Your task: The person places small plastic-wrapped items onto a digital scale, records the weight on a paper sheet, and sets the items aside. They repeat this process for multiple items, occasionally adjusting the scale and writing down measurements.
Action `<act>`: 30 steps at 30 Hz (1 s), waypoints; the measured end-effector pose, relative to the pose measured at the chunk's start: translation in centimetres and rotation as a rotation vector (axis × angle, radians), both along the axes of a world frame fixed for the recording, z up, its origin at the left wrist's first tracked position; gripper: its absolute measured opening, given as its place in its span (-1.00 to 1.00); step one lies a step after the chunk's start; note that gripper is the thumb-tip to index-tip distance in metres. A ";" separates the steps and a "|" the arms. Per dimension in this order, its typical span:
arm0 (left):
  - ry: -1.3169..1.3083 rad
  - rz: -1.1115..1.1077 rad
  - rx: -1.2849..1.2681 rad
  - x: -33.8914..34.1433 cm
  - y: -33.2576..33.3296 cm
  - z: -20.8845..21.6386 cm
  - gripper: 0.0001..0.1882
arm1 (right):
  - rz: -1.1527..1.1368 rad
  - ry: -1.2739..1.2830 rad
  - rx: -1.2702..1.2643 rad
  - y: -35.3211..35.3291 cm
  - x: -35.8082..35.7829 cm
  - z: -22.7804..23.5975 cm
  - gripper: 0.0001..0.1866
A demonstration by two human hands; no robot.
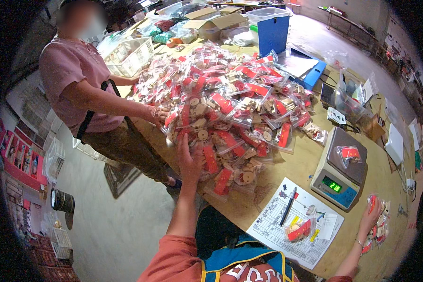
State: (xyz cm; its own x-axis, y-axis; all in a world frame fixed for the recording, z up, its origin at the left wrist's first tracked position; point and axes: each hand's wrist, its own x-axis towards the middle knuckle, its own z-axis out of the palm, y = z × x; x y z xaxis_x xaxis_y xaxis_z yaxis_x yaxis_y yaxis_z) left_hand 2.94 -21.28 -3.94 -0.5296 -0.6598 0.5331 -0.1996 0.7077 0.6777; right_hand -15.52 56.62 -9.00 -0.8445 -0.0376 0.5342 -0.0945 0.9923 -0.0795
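Note:
My left hand (191, 159) rests at the near left edge of a large pile of clear plastic bags (230, 101), fingers stretched over the bags and holding none that I can make out. The bags contain red pieces and pale wooden parts, some of them round. At the far right, my right hand (369, 220) grips a small clear bag with a red piece (372, 203) above a smaller group of similar bags (379, 231). Between my hands, one bag (349, 154) lies on the plate of a digital scale (334, 175) with a lit green display.
Printed sheets (267, 224) lie in front of me with a pen (289, 207) and another bag (300, 230) on them. A co-worker (87, 89) stands at the left, one hand at the pile. Blue folders (273, 35), a white basket (129, 55) and cardboard boxes (214, 23) stand behind.

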 end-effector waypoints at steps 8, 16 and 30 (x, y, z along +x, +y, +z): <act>-0.001 0.000 0.010 0.0 -0.2 -0.2 -0.16 | -0.011 -0.022 -0.014 0.1 0.3 0.0 -0.50; -0.002 -0.004 -0.020 -0.1 -0.2 -0.4 -0.16 | -0.021 -0.023 -0.006 0.1 0.3 -0.1 -0.52; 0.029 0.014 0.127 -0.1 1.0 0.8 -0.24 | -0.020 -0.069 -0.012 -0.1 0.4 0.5 -0.50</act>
